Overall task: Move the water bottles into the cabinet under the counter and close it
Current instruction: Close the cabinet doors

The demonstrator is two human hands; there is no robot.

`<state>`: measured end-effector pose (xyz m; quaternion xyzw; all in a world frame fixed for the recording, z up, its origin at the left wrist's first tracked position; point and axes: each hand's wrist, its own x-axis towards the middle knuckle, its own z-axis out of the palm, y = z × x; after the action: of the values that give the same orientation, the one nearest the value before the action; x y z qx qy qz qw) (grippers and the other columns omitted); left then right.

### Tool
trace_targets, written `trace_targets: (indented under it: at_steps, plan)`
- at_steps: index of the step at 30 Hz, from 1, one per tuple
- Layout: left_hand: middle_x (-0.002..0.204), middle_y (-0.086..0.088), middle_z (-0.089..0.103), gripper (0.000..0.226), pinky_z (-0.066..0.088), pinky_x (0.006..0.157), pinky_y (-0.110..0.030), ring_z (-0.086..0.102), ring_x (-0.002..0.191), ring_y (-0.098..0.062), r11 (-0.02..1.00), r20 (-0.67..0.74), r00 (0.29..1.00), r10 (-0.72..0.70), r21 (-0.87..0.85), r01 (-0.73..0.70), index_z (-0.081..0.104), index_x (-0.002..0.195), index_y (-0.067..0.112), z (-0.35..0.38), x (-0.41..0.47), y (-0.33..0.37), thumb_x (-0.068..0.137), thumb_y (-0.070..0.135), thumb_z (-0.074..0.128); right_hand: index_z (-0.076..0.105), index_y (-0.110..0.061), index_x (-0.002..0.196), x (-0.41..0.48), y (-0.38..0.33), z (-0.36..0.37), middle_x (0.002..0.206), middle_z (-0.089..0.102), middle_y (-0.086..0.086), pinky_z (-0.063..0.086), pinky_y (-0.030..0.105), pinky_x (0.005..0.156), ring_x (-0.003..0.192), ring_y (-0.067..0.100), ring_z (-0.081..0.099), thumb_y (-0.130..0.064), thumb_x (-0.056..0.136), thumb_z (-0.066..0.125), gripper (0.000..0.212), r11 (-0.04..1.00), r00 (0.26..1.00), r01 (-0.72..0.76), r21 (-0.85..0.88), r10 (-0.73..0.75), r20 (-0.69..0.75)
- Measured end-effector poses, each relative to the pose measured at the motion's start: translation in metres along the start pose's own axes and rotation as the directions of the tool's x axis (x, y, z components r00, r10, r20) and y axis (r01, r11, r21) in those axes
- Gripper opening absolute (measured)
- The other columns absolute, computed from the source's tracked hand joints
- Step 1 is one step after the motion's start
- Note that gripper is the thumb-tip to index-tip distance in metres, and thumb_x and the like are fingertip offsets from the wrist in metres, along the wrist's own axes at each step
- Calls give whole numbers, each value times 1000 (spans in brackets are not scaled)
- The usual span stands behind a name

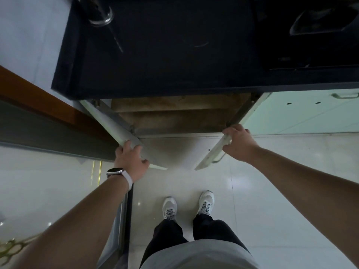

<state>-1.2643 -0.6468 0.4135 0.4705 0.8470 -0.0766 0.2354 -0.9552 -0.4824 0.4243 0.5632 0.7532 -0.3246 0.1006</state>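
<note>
At the far left a pale wall (29, 35) meets a brown wooden frame (38, 101) that slants down toward a glossy, light-tiled floor (272, 191). Above the floor, a dark table (155, 55) spans the far side, with a glass vessel (101, 16) at its far-left corner and a dark object, too dim to name, at far right.

Under the table the cabinet (174, 115) stands open, its inside brown, stained and shadowed; no water bottles can be made out in it or on the table. The left door (124, 136), pale green with a whitish edge, swings toward the viewer, and the left hand (132, 162), with a smartwatch (116, 171) at the wrist, has its fingers (128, 147) wrapped over the door's top edge. The right door (213, 154) is likewise swung out, a metal handle on its outer face; the right hand (239, 144) has its fingers closed on that door's edge. Further right is a shut pale green door (301, 113). Two white sneakers (188, 206) stand near, between the doors.
</note>
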Motion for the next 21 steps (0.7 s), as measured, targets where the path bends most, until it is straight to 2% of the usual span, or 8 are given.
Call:
trace_targets:
  at_steps: [4, 6, 10, 12, 14, 16, 17, 21]
  plan:
    - [158, -3, 21, 67, 38, 109, -50, 22, 143, -39, 997, 30, 999, 20, -69, -18, 41, 147, 26, -4, 12, 16, 86, 34, 66, 42, -25, 143, 13, -13, 8, 149, 26, 1, 43, 38, 103, 131, 30, 35, -15, 87, 62, 60, 981, 988, 149, -128, -141, 68]
    - [160, -3, 20, 75, 37, 111, -50, 24, 144, -38, 995, 11, 997, 79, -68, -79, 34, 150, 28, -6, 18, 17, 84, 29, 70, 39, -23, 144, 22, -19, 7, 149, 28, 4, 45, 38, 101, 129, 31, 40, -22, 90, 63, 59, 973, 988, 151, -173, -151, 14]
    - [162, -5, 18, 79, 45, 107, -49, 30, 142, -39, 993, -25, 993, 115, -20, -116, 28, 153, 30, -10, 31, 21, 88, 20, 71, 39, -19, 143, 38, -25, 3, 144, 33, 7, 50, 36, 96, 119, 29, 50, -28, 90, 67, 60, 982, 987, 131, -137, -143, -79]
    - [163, -7, 18, 76, 51, 101, -47, 41, 137, -38, 988, -66, 986, 152, -10, -153, 28, 153, 28, -13, 40, 27, 90, 20, 69, 36, -19, 143, 47, -31, 2, 143, 33, 6, 53, 35, 90, 114, 28, 53, -30, 90, 68, 63, 980, 983, 145, -135, -158, -96]
    - [163, -8, 18, 73, 59, 84, -39, 58, 119, -31, 982, -91, 978, 187, 23, -185, 28, 152, 27, -19, 53, 34, 92, 25, 68, 31, -22, 144, 58, -39, -4, 143, 32, 5, 56, 35, 82, 111, 27, 54, -36, 89, 68, 68, 963, 974, 147, -227, -181, -134]
    - [161, -10, 20, 74, 56, 64, -28, 65, 96, -23, 974, -96, 972, 213, 102, -203, 25, 152, 25, -27, 67, 39, 92, 34, 67, 26, -23, 146, 71, -47, -10, 145, 30, 6, 53, 39, 89, 119, 29, 47, -45, 87, 67, 75, 913, 951, 155, -377, -241, -192]
    - [158, -12, 25, 75, 55, 62, -27, 64, 93, -22, 962, -111, 964, 240, 157, -221, 26, 152, 23, -32, 73, 42, 91, 38, 67, 24, -23, 147, 78, -50, -13, 148, 28, 8, 47, 42, 96, 125, 30, 42, -48, 86, 67, 79, 878, 933, 162, -451, -285, -219]
    - [132, -20, 52, 86, 53, 78, -47, 56, 109, -39, 873, -279, 853, 440, 353, -336, 47, 143, 13, -44, 99, 49, 71, 43, 84, 21, -20, 151, 104, -62, -21, 155, 22, 13, 24, 50, 114, 140, 35, 24, -53, 83, 66, 89, 778, 885, 173, -603, -392, -252]
